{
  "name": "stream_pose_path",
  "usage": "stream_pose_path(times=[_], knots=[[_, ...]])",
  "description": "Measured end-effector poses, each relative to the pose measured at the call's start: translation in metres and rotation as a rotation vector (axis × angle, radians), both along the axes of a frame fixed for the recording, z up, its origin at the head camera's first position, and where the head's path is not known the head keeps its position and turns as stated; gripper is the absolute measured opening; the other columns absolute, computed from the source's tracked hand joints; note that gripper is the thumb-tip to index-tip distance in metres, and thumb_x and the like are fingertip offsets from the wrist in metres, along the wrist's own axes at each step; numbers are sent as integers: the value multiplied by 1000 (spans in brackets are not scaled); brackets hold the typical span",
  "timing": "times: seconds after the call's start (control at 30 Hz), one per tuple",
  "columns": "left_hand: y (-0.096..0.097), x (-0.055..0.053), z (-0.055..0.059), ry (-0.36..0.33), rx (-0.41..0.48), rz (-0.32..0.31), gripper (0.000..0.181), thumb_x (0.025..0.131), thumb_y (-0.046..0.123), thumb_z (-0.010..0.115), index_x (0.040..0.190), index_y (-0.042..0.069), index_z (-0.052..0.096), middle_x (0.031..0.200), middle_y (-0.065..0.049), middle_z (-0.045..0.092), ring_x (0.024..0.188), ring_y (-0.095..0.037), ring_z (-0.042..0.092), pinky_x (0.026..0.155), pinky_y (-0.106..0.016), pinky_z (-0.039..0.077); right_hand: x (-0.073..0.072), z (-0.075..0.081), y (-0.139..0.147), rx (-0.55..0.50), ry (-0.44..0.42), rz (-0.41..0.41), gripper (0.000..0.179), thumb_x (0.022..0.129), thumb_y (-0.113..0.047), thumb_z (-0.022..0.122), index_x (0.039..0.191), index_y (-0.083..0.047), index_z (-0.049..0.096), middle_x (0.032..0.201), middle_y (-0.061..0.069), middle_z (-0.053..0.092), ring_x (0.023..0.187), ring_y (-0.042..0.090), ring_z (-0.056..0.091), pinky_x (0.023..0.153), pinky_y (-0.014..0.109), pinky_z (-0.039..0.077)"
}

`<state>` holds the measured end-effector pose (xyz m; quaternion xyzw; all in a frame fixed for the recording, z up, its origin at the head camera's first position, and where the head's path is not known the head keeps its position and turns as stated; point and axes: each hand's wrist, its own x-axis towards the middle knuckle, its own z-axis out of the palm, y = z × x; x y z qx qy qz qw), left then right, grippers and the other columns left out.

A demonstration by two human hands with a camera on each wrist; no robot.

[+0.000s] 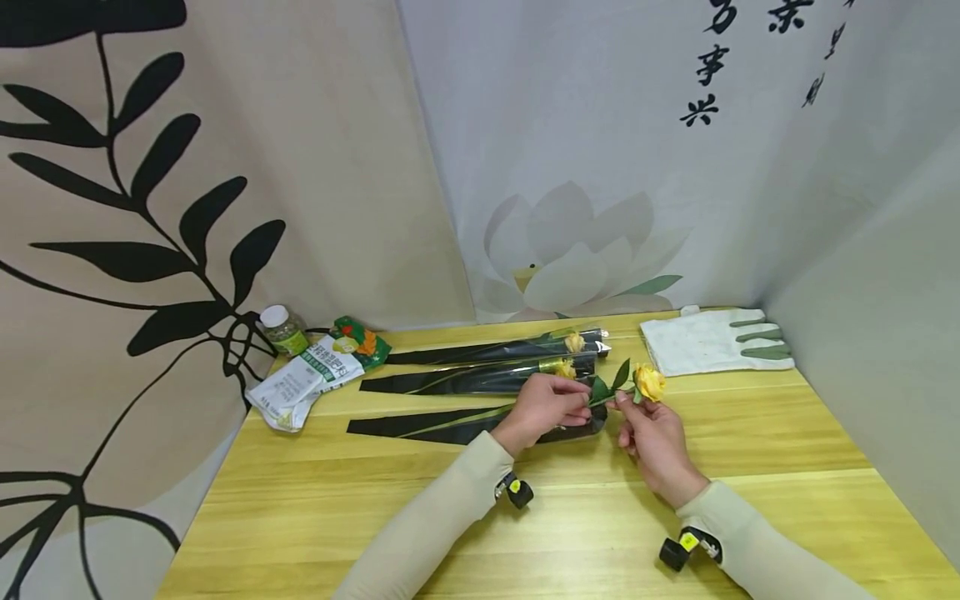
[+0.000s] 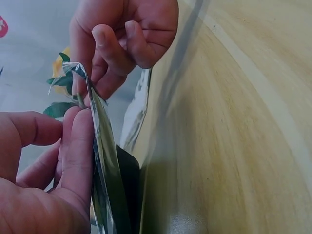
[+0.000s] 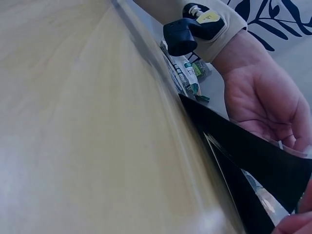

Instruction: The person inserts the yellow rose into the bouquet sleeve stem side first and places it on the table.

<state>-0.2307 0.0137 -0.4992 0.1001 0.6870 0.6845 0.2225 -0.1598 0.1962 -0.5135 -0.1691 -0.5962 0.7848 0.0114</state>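
Note:
A yellow rose (image 1: 649,382) with green leaves lies over the wide end of a black flower sleeve (image 1: 442,425) with a clear film front. My left hand (image 1: 546,407) pinches the rose's stem at the leaves, over the sleeve. Just below the bloom, my right hand (image 1: 662,443) pinches the same stem between thumb and fingers. In the left wrist view the clear film (image 2: 100,122) rises beside the left fingertips, and the bloom (image 2: 59,73) shows partly behind the leaves. The right wrist view has the black sleeve (image 3: 253,141) tilted up off the table at its wide end.
Behind, two more black sleeves (image 1: 450,382) (image 1: 457,353) each hold a yellow rose. A white packet (image 1: 307,379) and a white-lidded jar (image 1: 283,330) stand at the back left. White gloves (image 1: 708,343) with green fingers lie at the back right. Cloth walls border the wooden table (image 1: 585,533).

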Motion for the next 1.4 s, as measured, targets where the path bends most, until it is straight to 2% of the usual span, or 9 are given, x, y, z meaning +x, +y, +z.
stream_pose_path(times=[0.23, 0.43, 0.67, 0.83, 1.0, 1.1, 1.2, 1.33, 1.4], knots=[[4, 0, 3, -25, 21, 24, 19, 97, 5, 74, 114, 0, 80, 93, -15, 81, 71, -12, 77, 76, -33, 67, 1, -2, -4, 4, -26, 26, 22, 106, -33, 68, 111, -12, 66, 92, -12, 81, 47, 4, 51, 40, 19, 39], [5, -1, 4, -19, 26, 39, 19, 97, 4, 74, 114, 0, 80, 93, -13, 81, 71, -12, 77, 76, -33, 67, 0, -4, -7, 32, -17, 23, 23, 105, -33, 69, 110, -11, 66, 89, -12, 80, 43, 3, 42, 40, 19, 35], [7, -2, 6, 35, 44, 35, 19, 99, 4, 72, 115, 0, 80, 97, -12, 81, 72, -12, 77, 76, -31, 67, -1, -10, -14, 47, 3, 37, 17, 104, -29, 72, 97, -14, 70, 70, -9, 62, 43, 4, 40, 41, 20, 34], [7, -3, 6, 26, 43, 26, 17, 99, 5, 72, 113, 4, 82, 95, -11, 81, 73, -12, 77, 76, -30, 67, -2, -12, -15, 21, 17, 42, 15, 105, -26, 70, 96, -13, 68, 62, -10, 55, 41, 4, 38, 41, 21, 32], [6, -2, 7, 23, 38, 22, 16, 99, 5, 72, 112, 6, 82, 94, -10, 81, 73, -13, 78, 76, -31, 67, -2, -10, -13, -10, -7, 62, 18, 106, -27, 68, 100, -11, 63, 50, -9, 47, 40, 4, 43, 42, 21, 36], [5, -2, 7, 28, 34, 18, 16, 99, 6, 72, 111, 6, 82, 93, -10, 81, 73, -13, 78, 75, -31, 67, -1, -8, -11, -50, -16, 79, 18, 106, -29, 68, 105, -11, 63, 50, -8, 51, 40, 4, 45, 42, 20, 38], [4, -2, 7, 35, 27, 16, 16, 99, 7, 73, 112, 7, 82, 93, -10, 81, 73, -13, 78, 75, -31, 67, -1, -7, -8, -79, -14, 85, 22, 106, -34, 68, 108, -13, 69, 63, -9, 68, 42, 4, 46, 42, 19, 37], [3, -1, 6, 23, 34, 8, 17, 99, 7, 73, 113, 6, 82, 94, -11, 81, 74, -12, 77, 76, -32, 67, 0, -5, -5, -54, -32, 96, 32, 104, -44, 68, 112, -13, 72, 83, -12, 79, 45, 3, 43, 44, 18, 35], [3, 0, 4, 18, 37, -4, 17, 99, 6, 72, 114, 5, 81, 96, -11, 81, 74, -12, 78, 76, -32, 67, 1, -5, -4, -35, -49, 93, 35, 103, -45, 69, 113, -12, 71, 82, -12, 79, 44, 2, 42, 44, 19, 34]])
